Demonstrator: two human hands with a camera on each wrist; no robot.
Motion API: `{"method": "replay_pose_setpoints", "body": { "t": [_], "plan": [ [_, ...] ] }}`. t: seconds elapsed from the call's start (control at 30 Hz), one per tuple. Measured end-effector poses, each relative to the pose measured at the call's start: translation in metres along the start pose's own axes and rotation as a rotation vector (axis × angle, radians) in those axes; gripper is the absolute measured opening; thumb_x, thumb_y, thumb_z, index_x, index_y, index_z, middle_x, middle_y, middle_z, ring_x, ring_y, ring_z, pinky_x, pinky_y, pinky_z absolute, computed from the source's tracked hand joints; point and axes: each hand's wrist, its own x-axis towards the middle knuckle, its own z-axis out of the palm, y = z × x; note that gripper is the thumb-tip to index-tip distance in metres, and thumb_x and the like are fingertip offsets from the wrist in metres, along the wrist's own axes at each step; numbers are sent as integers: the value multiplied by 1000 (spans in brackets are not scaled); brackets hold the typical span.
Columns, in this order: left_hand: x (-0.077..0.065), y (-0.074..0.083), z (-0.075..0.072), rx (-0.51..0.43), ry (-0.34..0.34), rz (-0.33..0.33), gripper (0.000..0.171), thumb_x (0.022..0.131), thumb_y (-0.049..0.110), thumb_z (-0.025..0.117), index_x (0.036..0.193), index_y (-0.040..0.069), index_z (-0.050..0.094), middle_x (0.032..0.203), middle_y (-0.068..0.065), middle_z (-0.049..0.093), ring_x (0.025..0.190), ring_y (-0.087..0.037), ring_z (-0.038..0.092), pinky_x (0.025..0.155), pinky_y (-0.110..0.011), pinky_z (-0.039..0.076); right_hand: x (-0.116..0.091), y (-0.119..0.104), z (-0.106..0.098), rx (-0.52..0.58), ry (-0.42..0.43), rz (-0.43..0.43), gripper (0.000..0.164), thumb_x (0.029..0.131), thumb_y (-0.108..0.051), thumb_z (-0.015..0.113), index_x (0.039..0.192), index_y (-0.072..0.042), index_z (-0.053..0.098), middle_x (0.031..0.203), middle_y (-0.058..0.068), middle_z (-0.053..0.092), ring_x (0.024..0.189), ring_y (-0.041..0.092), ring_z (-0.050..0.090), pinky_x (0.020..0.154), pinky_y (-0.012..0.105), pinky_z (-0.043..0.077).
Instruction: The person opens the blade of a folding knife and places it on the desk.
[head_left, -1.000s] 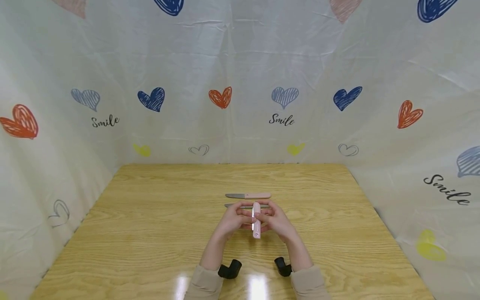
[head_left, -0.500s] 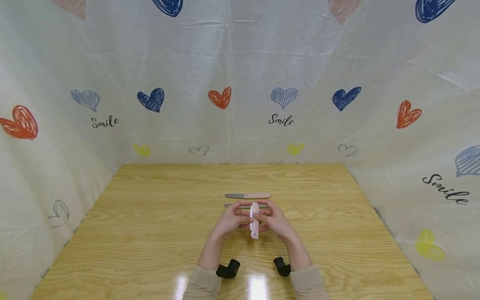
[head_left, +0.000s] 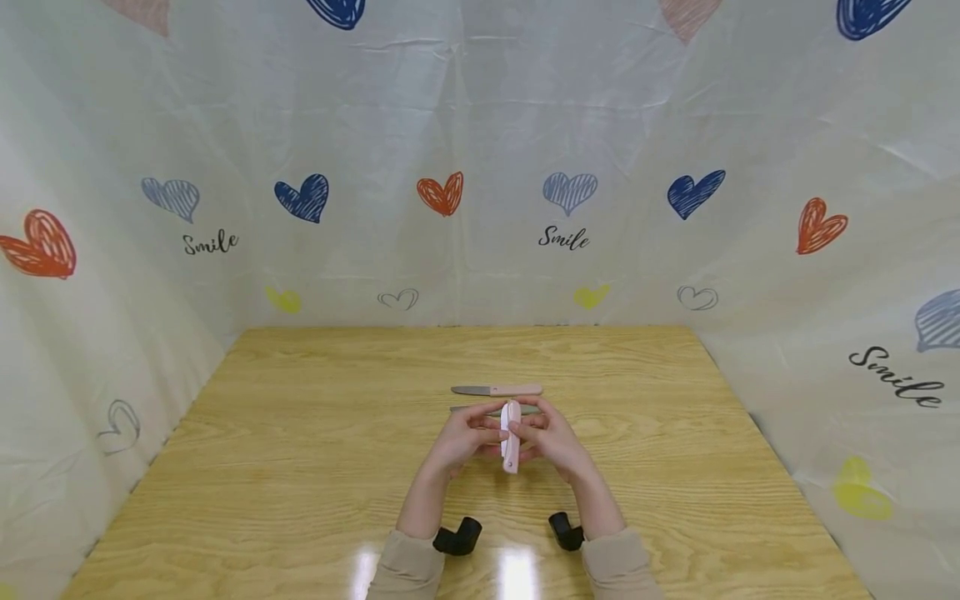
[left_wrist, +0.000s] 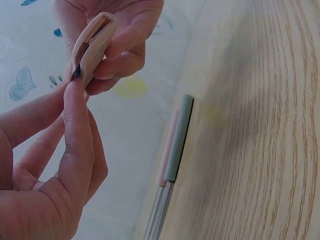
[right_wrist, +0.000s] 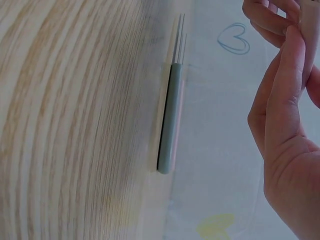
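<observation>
Both hands hold a pink folding knife (head_left: 513,454) above the table, its handle running away from the person. My right hand (head_left: 558,442) grips the handle between thumb and fingers. With thumb and fingertips, my left hand (head_left: 457,437) pinches the knife's left side, at the blade. In the left wrist view, the handle's long slot shows, and a dark bit of blade (left_wrist: 76,74) sits at the left hand's fingertips; most of the blade is hidden. Just beyond the hands lies a green-handled knife (left_wrist: 180,140) with its blade out, partly covered by the fingers in the head view.
Behind the green-handled knife, a pink-handled knife (head_left: 516,390) lies parallel to it, blade pointing left. The wooden table (head_left: 300,467) ends at a hanging cloth (head_left: 495,275) printed with hearts. Black wrist cameras (head_left: 459,537) sit at both cuffs.
The knife has shifted slightly left and turned a little, so more of its pale left side shows. Both hands stay nearly in place; the knives on the table have not moved.
</observation>
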Motion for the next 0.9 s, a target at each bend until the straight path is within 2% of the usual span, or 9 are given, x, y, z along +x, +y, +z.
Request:
{"method": "replay_pose_setpoints", "body": {
  "t": [0.13,0.47,0.7,0.9],
  "plan": [
    [1,1,1,-18,14,-10,52,92,-3,62,142,-3,48,91,-8,60,77,-13,63,86,-54,56,0,-1,-1,-4,21,7,47,97,-9,60,140,-2,42,88,8,63,77,18,65,67,39,60],
    [1,1,2,11,33,7,52,91,-3,62,141,-2,48,92,-8,58,77,-14,61,84,-53,57,0,-1,-1,3,27,8,49,98,-9,59,142,-2,39,86,6,60,77,17,65,71,47,60],
    [1,0,3,13,56,0,50,92,-4,60,141,0,49,92,-9,60,79,-13,63,85,-54,56,1,0,-1,-5,46,21,47,98,-7,58,141,-1,40,86,6,60,76,17,65,72,48,60],
    [1,1,5,5,88,-3,51,91,-3,63,140,-1,51,89,-7,58,75,-13,60,82,-50,58,1,1,-1,1,70,27,45,98,-8,59,139,1,42,86,6,61,76,17,65,72,47,60]
  ]
}}
